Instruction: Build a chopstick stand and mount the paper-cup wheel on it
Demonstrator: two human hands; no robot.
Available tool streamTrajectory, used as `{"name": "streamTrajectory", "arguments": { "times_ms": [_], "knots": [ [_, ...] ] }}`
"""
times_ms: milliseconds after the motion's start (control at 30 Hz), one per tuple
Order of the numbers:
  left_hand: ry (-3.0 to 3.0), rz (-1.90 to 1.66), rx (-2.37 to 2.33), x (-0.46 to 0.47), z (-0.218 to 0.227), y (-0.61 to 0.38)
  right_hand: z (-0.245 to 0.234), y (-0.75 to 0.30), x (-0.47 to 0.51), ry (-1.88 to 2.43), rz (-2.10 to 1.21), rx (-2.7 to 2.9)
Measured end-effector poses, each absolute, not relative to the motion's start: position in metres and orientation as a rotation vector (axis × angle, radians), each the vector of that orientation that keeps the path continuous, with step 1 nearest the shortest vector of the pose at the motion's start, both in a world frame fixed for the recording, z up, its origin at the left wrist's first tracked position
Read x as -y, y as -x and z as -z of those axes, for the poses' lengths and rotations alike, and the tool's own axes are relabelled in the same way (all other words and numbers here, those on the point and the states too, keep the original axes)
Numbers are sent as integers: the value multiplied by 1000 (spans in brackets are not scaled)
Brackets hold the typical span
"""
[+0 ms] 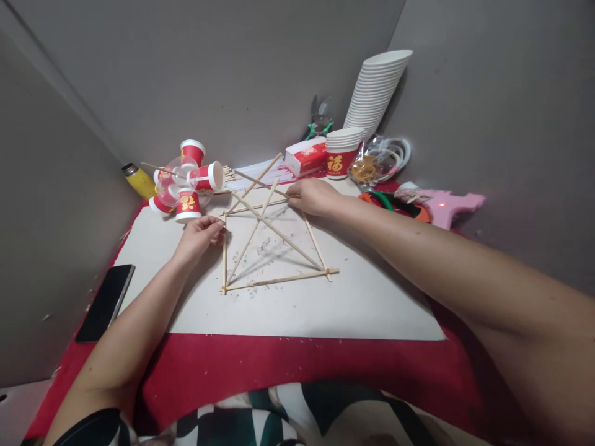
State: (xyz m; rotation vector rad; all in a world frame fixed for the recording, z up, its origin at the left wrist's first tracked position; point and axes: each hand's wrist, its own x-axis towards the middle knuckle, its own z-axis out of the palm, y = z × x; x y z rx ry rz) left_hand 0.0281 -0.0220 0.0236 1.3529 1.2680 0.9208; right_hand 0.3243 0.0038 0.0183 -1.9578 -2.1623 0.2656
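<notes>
A frame of thin wooden sticks point(274, 248) lies on a white board point(325, 303), with crossed sticks running diagonally inside a square outline. My left hand point(199, 235) rests on the frame's left side, fingers curled onto the upright stick. At the frame's far right corner, my right hand point(311, 196) is closed, pinching the ends of the sticks that meet there.
A cluster of red paper cups point(188, 183) joined around a clear piece sits at the back left, next to a yellow bottle point(138, 179). Stacked cups point(343, 152), a tissue box point(307, 157), a pink glue gun point(446, 204) and rubber bands point(367, 168) line the back. A black phone point(106, 301) lies left.
</notes>
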Motion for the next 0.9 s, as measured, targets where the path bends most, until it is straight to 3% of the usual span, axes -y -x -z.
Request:
{"name": "streamTrajectory", "arguments": {
  "times_ms": [533,900],
  "knots": [
    [-1579,-904,-1533,16,-6,-28,-2,-332,7,1784,-294,2147],
    [-2344,-719,-1678,-2,-10,-39,-2,-329,7,1814,-264,2186]
  ]
}}
